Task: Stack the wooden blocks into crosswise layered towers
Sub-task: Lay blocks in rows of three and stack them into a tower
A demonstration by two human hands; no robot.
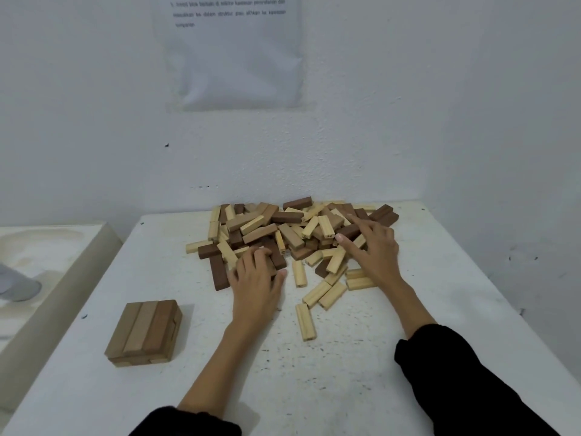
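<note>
Blocks (292, 228), smooth rectangular wood, are lying heaped on the speckled desk (220, 372). Our left grip (256, 281) is clasping a dark block (278, 259); our right grip (374, 250) is resting released on them; a squat stack (144, 332) is sitting leftward.

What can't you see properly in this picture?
Head view:
- Left hand: its back hides whether the fingers hold anything.
- Wall paper: top cut by the frame edge, print too blurred.
- Grey object: cut by the left edge.
- Small tower: top layer hides its lower layers.
</note>
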